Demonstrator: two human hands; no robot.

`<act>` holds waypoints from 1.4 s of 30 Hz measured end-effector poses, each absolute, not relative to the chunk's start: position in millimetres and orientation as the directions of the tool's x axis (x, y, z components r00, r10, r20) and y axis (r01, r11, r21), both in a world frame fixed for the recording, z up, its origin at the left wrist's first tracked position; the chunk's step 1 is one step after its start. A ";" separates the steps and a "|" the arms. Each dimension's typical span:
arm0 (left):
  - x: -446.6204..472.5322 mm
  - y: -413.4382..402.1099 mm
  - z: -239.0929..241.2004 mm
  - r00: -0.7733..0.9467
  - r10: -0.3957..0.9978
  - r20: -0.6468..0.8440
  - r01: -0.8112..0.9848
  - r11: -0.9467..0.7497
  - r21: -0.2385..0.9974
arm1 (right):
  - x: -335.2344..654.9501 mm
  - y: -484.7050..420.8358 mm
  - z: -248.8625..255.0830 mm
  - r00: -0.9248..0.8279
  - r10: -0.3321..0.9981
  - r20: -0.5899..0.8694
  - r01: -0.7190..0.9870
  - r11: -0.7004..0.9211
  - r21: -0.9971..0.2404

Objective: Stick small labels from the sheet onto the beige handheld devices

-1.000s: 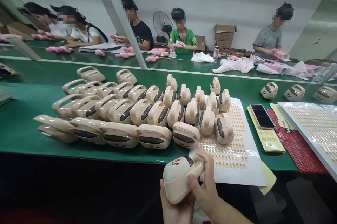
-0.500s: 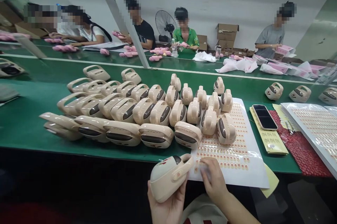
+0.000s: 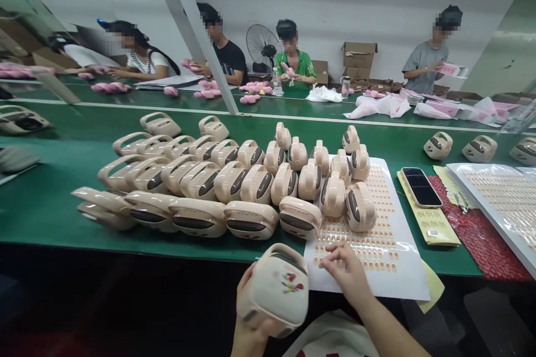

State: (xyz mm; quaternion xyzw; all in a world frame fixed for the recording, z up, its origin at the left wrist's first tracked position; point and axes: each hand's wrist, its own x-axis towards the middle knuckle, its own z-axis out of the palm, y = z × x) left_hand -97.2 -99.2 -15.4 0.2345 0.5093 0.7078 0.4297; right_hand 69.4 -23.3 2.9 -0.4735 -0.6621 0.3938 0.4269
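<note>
Our left hand (image 3: 247, 312) clamped round beige handheld casing (image 3: 278, 290), floral face up, just left of right fingertips. Our right hand (image 3: 345, 267) nearer sticker sheet (image 3: 402, 267); fingertips (image 3: 329, 252) pinched together on sticker row, sheet running away ahead-right.

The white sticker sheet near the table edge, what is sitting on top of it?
On the white sticker sheet lie rows of small orange stickers; several beige plastic handled cases stand on its far half, covering the stickers beneath. The right hand fingertips touch its near rows, hiding what they pinch.
</note>
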 end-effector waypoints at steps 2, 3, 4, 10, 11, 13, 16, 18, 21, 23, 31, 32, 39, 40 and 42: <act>-98.9 -99.7 -19.9 -0.430 0.894 0.129 -0.130 -0.203 0.971 | 77.6 -20.5 28.4 -0.277 0.960 0.046 0.135 0.086 -0.987; -99.8 -98.8 -21.8 -0.331 0.914 0.234 -0.021 -0.255 0.967 | 79.9 -20.3 40.0 -0.330 0.944 0.017 0.089 0.049 -0.995; -100.8 -97.3 -23.4 -0.208 0.924 0.320 0.061 -0.314 0.947 | 80.8 -20.8 50.0 -0.378 0.926 0.005 0.065 0.032 -0.997; -104.8 -85.5 -16.4 0.217 0.838 0.501 0.245 -0.544 0.803 | 73.8 -29.2 74.7 -0.481 0.877 -0.022 0.167 0.067 -0.984; -104.5 -84.8 -12.4 0.218 0.844 0.491 0.258 -0.535 0.805 | 73.4 -30.1 75.1 -0.484 0.875 -0.020 0.184 0.080 -0.980; -103.1 -84.4 -4.3 0.219 0.849 0.481 0.250 -0.525 0.813 | 74.2 -31.2 75.2 -0.494 0.869 -0.001 0.215 0.121 -0.969; -100.2 -84.1 5.5 0.202 0.846 0.493 0.197 -0.528 0.826 | 76.5 -32.2 74.3 -0.506 0.862 0.039 0.249 0.188 -0.950; -97.8 -83.7 10.6 0.173 0.859 0.481 0.139 -0.505 0.852 | 77.2 -33.2 72.6 -0.493 0.868 0.064 0.255 0.215 -0.943; -94.6 -84.0 16.5 0.086 0.919 0.385 0.026 -0.388 0.921 | 76.4 -35.7 67.6 -0.451 0.883 0.128 0.232 0.254 -0.939; -93.4 -84.4 17.8 0.055 0.940 0.338 -0.003 -0.338 0.941 | 75.5 -37.4 63.2 -0.422 0.891 0.171 0.207 0.278 -0.938; -91.3 -81.8 16.2 0.127 0.865 0.485 0.174 -0.501 0.848 | 79.5 -42.0 50.5 -0.397 0.842 0.365 0.216 0.472 -0.855; -90.6 -81.7 17.7 0.127 0.865 0.485 0.182 -0.501 0.846 | 81.8 -43.1 49.1 -0.409 0.812 0.417 0.232 0.535 -0.813; -82.4 -76.7 24.5 0.080 0.858 0.507 0.081 -0.513 0.855 | 100.6 -47.3 44.0 -0.467 0.779 0.419 0.390 0.606 -0.693; -80.4 -75.8 27.1 0.046 0.860 0.507 0.056 -0.509 0.859 | 101.2 -45.6 45.7 -0.460 0.811 0.361 0.376 0.546 -0.749; -75.8 -74.3 34.4 0.048 0.886 0.461 0.007 -0.462 0.887 | 100.5 -39.6 50.5 -0.487 0.835 0.256 0.279 0.427 -0.860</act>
